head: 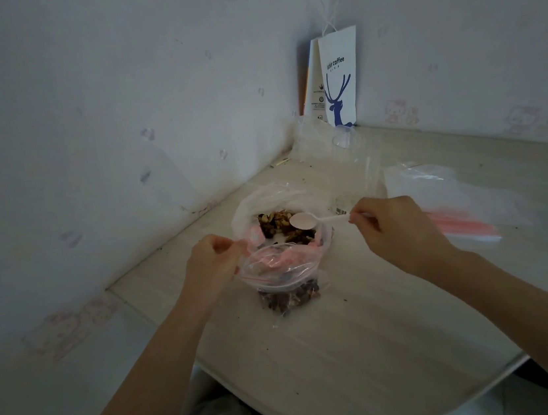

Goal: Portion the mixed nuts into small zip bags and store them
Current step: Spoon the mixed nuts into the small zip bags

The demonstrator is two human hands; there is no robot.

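Observation:
A large clear bag of mixed nuts [279, 222] stands open on the table [369, 350]. In front of it is a small zip bag [283, 277] with a red seal, holding nuts in its bottom. My left hand [212, 263] pinches the small bag's rim at its left, keeping the mouth wide. My right hand [398, 230] pinches the handle of a white plastic spoon [305, 221]. The spoon's bowl looks empty and hovers over the nuts in the large bag.
A stack of empty zip bags [455, 205] with pink seals lies to the right. A white paper coffee bag [336, 79] and crumpled clear plastic [323, 142] stand in the far corner against the walls. The table's curved front edge is near me.

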